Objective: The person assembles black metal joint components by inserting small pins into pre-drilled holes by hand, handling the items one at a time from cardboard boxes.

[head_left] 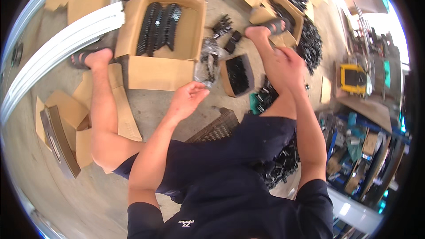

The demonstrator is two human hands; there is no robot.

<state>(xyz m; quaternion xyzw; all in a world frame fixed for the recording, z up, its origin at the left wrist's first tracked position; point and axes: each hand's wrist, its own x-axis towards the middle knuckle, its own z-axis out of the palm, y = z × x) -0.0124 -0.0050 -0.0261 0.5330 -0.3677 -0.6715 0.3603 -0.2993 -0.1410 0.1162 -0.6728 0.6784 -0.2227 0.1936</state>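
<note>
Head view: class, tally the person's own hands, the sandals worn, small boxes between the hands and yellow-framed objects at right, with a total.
Hands: 2, left hand and right hand
Sandals: 2, left sandal and right sandal
Small box: 1
Yellow-framed object: 1
Total: 6

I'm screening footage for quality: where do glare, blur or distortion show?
In the head view, glare whitens the upper right edge, with a smooth round blur nearby; also in the head view, the white rails at left bow strongly, while the open carton reads fairly clearly.

One head-worn fisheye view, downward over near lap (pixel 203 163) and floor (pixel 148 110) beyond
</note>
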